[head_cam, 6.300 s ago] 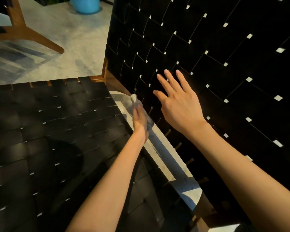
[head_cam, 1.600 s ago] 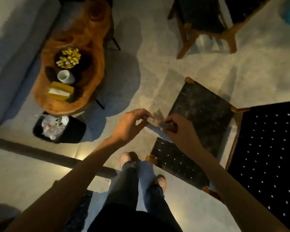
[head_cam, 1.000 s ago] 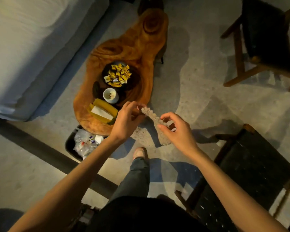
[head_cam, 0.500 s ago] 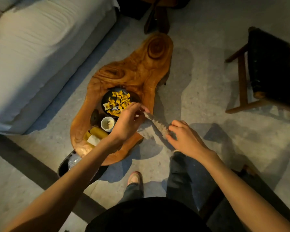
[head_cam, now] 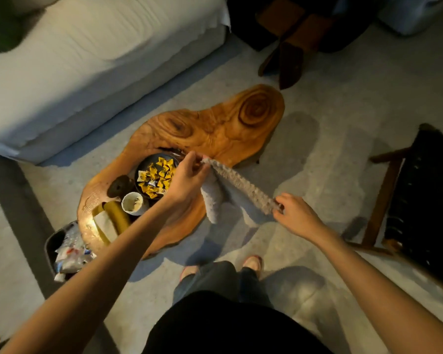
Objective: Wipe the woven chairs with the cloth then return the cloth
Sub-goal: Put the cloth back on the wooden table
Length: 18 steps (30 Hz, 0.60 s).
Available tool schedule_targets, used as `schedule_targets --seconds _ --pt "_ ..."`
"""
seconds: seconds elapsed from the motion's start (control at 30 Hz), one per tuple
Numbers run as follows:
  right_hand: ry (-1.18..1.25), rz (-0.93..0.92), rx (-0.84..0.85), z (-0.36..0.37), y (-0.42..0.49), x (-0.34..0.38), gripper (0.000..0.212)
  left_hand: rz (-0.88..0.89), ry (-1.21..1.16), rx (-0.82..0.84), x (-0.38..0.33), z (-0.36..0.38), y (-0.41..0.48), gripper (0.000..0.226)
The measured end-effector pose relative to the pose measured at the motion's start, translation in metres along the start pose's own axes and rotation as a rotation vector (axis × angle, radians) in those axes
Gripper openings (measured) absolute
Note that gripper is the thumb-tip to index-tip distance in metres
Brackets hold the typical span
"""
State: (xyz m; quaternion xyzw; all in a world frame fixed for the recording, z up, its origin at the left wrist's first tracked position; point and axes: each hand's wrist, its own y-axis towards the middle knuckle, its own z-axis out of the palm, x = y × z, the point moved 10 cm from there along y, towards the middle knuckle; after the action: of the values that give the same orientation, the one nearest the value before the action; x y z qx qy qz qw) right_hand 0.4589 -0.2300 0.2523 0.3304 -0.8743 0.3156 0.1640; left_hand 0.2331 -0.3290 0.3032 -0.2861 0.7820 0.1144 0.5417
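A pale grey cloth (head_cam: 237, 183) is stretched between my two hands above the near edge of a low wooden slab table (head_cam: 215, 129). My left hand (head_cam: 188, 178) pinches one corner of the cloth over the table. My right hand (head_cam: 296, 217) pinches the opposite corner, lower and to the right over the floor. Part of the cloth hangs down in a fold below my left hand. A black woven chair (head_cam: 420, 198) with a wooden frame stands at the right edge of the view.
On the table sit a dark bowl of yellow wrapped sweets (head_cam: 155, 176), a white cup (head_cam: 133, 203) and a yellow tissue box (head_cam: 110, 221). A black bin of rubbish (head_cam: 67, 249) stands by the table's left end. A light sofa (head_cam: 87, 54) fills the upper left.
I have turned from the woven chair to the wooden table. My hands have pulled apart, so the cloth is stretched out longer between them than half a second ago.
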Motion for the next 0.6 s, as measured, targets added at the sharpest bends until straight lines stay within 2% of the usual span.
schedule_targets --seconds 0.1,0.23,0.43,0.6 --pt "-0.036 0.019 -0.096 -0.047 0.036 -0.025 0.013 -0.071 0.021 -0.112 0.008 -0.004 0.025 0.004" --pt "-0.093 0.008 -0.175 -0.092 0.101 -0.030 0.022 -0.139 0.154 -0.198 0.037 -0.009 0.066 0.010" --pt "-0.123 -0.029 -0.224 -0.135 0.212 -0.014 0.026 -0.317 -0.055 -0.262 0.071 -0.006 0.140 0.007" --pt "-0.118 -0.095 -0.311 -0.168 0.282 0.002 0.025 -0.308 -0.098 -0.284 0.079 -0.015 0.210 0.019"
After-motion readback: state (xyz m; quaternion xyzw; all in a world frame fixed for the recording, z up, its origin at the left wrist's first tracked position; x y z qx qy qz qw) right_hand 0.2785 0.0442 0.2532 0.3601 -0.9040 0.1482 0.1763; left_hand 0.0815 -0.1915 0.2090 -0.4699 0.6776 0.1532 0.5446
